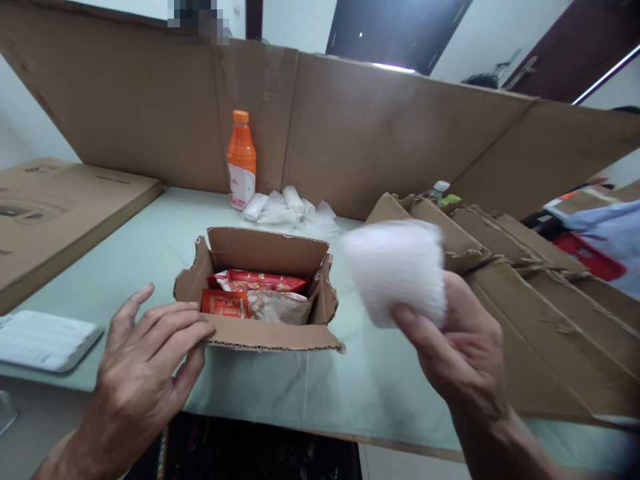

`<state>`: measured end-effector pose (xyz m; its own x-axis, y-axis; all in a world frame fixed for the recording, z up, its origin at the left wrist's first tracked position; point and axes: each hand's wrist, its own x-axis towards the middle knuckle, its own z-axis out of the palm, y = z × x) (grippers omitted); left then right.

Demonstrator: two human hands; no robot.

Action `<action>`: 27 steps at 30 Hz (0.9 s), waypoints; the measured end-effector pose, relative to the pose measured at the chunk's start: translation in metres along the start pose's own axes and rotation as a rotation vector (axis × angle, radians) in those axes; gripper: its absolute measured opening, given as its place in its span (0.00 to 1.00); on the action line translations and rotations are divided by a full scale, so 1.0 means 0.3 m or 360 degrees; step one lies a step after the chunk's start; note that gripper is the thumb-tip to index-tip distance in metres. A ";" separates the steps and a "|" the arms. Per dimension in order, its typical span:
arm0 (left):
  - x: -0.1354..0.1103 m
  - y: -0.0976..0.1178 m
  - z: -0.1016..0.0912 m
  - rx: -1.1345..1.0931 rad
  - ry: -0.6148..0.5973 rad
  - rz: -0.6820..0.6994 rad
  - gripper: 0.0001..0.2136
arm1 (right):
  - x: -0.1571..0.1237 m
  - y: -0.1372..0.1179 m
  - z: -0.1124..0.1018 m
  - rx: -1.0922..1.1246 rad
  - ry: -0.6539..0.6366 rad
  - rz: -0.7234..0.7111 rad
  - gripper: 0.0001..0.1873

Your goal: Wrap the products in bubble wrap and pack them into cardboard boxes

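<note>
An open cardboard box (270,333) stands in the middle of the table with its flaps up or folded outward. Inside it lie a red snack packet (265,280) and a brownish packet (277,307) with an orange-red label end. The outstretched fingers of my left hand (155,353) rest on the box's front flap near its left corner, thumb apart. To the right of the box, my right hand (450,340) holds a folded wad of white bubble wrap (400,270) in the air, slightly blurred. My right thumb presses its near side; the other fingers are mostly behind it.
An orange bottle (242,160) and loose white wrapping pieces (293,207) stand before a tall cardboard screen (375,127). Folded cartons (540,320) are stacked at right. A large flat box (65,213) and a white ridged device (47,340) lie at left.
</note>
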<state>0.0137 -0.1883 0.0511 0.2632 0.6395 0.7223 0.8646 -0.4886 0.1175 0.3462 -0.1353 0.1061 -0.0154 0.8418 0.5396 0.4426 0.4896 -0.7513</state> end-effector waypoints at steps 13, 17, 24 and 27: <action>0.002 -0.020 0.018 -0.0202 0.0017 0.0119 0.12 | 0.307 -0.202 0.399 -0.1391 -0.2350 -0.0582 0.17; -0.001 -0.026 0.026 -0.0262 0.0017 0.0119 0.11 | 0.284 -0.191 0.432 -0.1565 -0.2287 -0.0579 0.13; -0.003 -0.033 0.020 -0.0217 0.0041 0.0159 0.11 | 0.245 -0.157 0.494 -0.1524 -0.2445 -0.0664 0.16; -0.001 -0.031 0.016 -0.0178 0.0055 0.0175 0.11 | 0.249 -0.143 0.487 -0.1460 -0.2433 -0.0700 0.15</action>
<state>0.0076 -0.1812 0.0464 0.3374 0.5585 0.7577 0.7776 -0.6190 0.1100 0.1951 -0.0601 0.1231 -0.7266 0.4050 -0.5551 0.4658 0.8842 0.0354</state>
